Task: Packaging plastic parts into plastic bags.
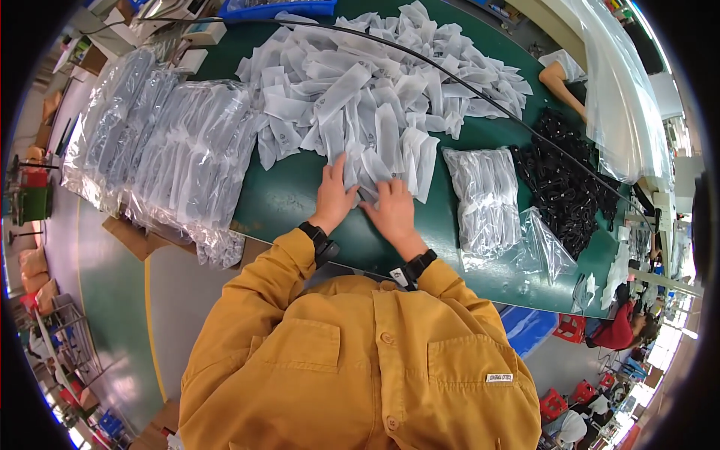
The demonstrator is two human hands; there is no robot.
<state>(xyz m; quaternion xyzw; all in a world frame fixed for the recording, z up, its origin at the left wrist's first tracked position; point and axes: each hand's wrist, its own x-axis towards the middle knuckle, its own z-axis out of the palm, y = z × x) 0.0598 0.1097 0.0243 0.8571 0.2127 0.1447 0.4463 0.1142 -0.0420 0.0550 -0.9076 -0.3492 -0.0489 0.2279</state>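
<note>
While both hands press flat, gripping nothing, the left hand [334, 196] and right hand [391, 210] (2 palms down) cover white pouches [375, 169] lying lengthwise away from them.

L hand [334, 196] flat, R hand [391, 210] flat

One view only, and it's from the head, looking steeply down past the yellow jacket [360, 360] onto the green table [300, 199]. It's close over the near edge; the fisheye bends the table's far side and squeezes the floor toward the rim.
</note>
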